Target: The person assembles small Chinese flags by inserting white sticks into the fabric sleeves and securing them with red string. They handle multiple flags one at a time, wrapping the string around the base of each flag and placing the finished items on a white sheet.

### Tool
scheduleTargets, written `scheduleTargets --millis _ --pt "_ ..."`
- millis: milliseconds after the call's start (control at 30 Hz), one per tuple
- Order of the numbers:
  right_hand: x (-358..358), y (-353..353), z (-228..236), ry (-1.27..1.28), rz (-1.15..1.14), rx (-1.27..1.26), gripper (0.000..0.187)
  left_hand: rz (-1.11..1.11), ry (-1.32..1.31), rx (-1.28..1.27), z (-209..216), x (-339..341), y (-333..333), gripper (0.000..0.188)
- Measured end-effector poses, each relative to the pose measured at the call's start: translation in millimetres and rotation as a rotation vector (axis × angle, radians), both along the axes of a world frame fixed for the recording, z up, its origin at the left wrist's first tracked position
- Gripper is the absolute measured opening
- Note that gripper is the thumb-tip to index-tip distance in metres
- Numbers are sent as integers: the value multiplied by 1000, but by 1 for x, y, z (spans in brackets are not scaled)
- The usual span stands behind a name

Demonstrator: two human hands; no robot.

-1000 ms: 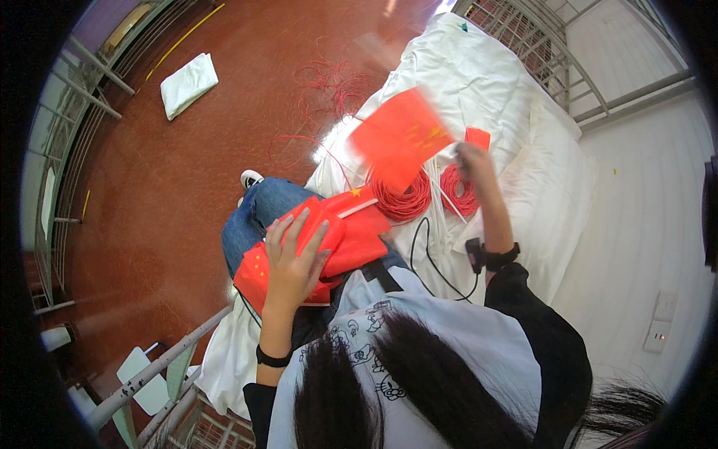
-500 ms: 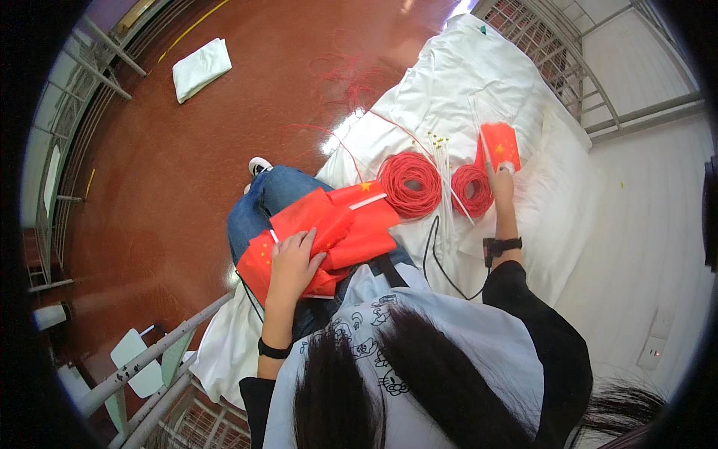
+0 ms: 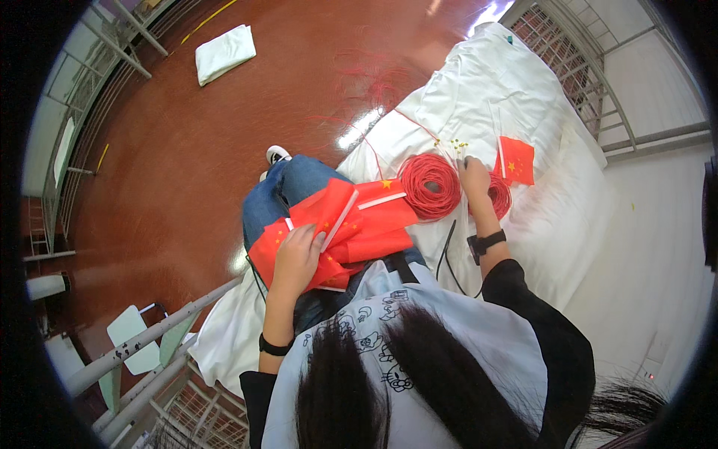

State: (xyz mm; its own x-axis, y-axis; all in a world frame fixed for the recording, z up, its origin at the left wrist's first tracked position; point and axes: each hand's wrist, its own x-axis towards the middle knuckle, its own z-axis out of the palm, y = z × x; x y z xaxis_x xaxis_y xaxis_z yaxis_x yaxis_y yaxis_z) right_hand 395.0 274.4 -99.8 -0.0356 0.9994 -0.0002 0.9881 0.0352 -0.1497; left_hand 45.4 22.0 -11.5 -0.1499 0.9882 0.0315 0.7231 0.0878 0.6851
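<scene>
"How do the flags (image 3: 378, 243) look?"
"Red, yellow-starred, white-edged, rumpled at centre frame. I see the left hand (image 3: 298, 258) half-curled on them, the right hand (image 3: 474, 179) bent beside white sticks (image 3: 464, 217); neither's grip can I tell."
"Changed?"
"A single flag (image 3: 519, 159), handled before, now lies released, upper right."
"Edges?"
"Floor (image 3: 179, 165) upper left, rail (image 3: 157, 332) lower left."

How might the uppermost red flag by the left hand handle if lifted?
The uppermost red flag would probably droop, since it looks thin and creased. Its straight white strip may keep that edge stiffer. Such thin material suggests little weight.
</scene>
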Motion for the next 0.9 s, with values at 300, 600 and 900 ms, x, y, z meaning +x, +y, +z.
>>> scheduleTargets --millis 300,600,900 --pt "-87 -51 99 747 218 -343 32 200 -874 -154 22 -26 -4 40" --pt "-161 -109 122 550 1157 23 34 254 -1318 -208 23 -29 -4 39" --pt "-168 -120 122 804 858 92 16 580 -278 362 47 -11 4 18"
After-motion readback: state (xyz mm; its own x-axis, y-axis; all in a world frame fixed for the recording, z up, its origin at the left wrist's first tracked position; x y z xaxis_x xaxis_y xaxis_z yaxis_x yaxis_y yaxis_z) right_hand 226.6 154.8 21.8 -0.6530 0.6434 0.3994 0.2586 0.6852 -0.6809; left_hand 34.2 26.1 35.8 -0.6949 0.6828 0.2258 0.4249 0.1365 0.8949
